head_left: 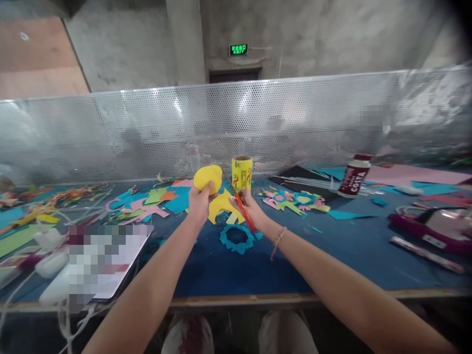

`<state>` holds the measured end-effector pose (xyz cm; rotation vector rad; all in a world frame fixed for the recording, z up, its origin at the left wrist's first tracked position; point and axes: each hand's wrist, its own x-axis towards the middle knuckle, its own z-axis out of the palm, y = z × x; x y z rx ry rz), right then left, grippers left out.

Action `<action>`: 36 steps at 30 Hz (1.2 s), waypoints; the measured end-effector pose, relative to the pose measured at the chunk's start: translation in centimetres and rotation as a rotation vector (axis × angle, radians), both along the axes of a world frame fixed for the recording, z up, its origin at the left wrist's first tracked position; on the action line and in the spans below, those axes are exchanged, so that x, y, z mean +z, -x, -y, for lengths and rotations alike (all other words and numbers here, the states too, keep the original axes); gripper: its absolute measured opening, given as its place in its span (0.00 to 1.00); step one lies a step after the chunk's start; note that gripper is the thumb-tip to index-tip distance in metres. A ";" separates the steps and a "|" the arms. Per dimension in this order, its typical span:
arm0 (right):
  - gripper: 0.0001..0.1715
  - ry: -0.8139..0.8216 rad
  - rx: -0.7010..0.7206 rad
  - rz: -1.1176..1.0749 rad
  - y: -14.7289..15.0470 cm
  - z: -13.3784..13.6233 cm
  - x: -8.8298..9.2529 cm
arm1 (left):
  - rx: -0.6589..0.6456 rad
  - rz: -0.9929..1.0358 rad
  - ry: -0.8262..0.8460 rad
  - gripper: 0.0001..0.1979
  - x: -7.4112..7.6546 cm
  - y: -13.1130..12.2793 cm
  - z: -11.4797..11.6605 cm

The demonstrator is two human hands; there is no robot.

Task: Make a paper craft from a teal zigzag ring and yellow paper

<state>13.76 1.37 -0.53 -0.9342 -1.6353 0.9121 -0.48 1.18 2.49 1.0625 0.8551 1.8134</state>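
Note:
My left hand (201,201) is closed on a rounded piece of yellow paper (207,178), holding it up above the table. In my right hand (249,206) is a pair of scissors (244,209) with red handles; the thin blades point up and away, a short gap from the yellow paper. Just behind that hand a yellow printed roll (242,169) stands upright. Below both hands lies a yellow paper offcut (220,204) with curved cut-outs. A blue paper ring (225,238) with a jagged outer edge rests nearer to me.
Coloured paper scraps (147,201) lie left, and layered paper flowers (285,196) right of the roll. A brown COSTA bottle (354,176) stands farther right, near a purple case (420,228) and a pen (427,253). A tablet-like device (125,260) and cables sit front left. A perforated metal screen (155,132) borders the back.

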 end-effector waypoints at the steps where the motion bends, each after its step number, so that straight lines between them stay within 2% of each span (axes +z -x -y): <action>1: 0.20 -0.005 -0.008 0.006 0.1 0.0 -0.1 | -0.011 0.003 -0.008 0.21 0.0 -0.2 0.1; 8: 0.22 0.029 -0.060 0.009 0.5 0.3 0.3 | -0.062 0.024 0.002 0.20 -0.1 -1.0 0.7; 16: 0.23 0.034 0.012 -0.077 1.1 0.6 0.0 | -0.093 0.017 -0.033 0.20 -0.3 -1.2 0.8; 27: 0.24 -0.077 -0.127 0.062 0.9 0.4 0.2 | -0.082 0.065 -0.063 0.19 -0.2 -1.1 0.7; 30: 0.26 -0.109 -0.128 0.081 0.7 0.6 0.4 | -0.099 0.065 -0.087 0.18 -0.3 -1.0 0.6; 36: 0.27 -0.072 -0.115 0.075 0.4 0.4 0.6 | -0.105 0.029 -0.045 0.14 -0.5 -1.0 0.5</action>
